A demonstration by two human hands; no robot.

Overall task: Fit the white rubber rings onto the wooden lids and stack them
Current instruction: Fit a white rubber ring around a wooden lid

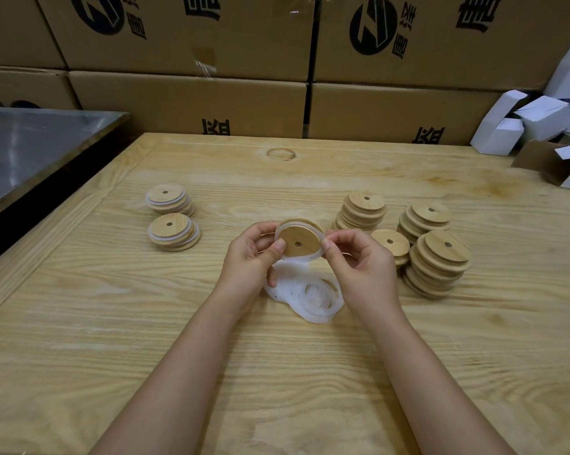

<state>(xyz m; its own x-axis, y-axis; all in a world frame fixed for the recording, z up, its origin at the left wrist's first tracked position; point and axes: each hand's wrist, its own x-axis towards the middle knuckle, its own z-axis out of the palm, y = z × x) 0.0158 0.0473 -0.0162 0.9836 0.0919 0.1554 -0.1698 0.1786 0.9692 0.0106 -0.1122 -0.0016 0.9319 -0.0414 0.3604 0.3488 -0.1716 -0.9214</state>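
**Centre.** The left hand (pixel 254 254) and right hand (pixel 359 261) hold one lid (pixel 298 241) tilted above the table (pixel 112 323). Each pinches the rim between thumb and curled fingers, the left hand at the left edge and the right hand at the right. A ring (pixel 305 258) encircles the lid, showing white along its far and near edges. Whether it is fully seated cannot be told.

**Near centre.** A loose ring pile (pixel 309 298) lies on the table just below the hands.

**Left.** Two ringed stacks (pixel 173 231) stand close together.

**Right.** Several bare stacks (pixel 438 261) of lids without rings are clustered just beside the right hand.

**Far.** Cartons (pixel 185 100) line the table's far edge. White boxes (pixel 539 119) lie at the far right and a metal tray (pixel 30 152) at the far left.
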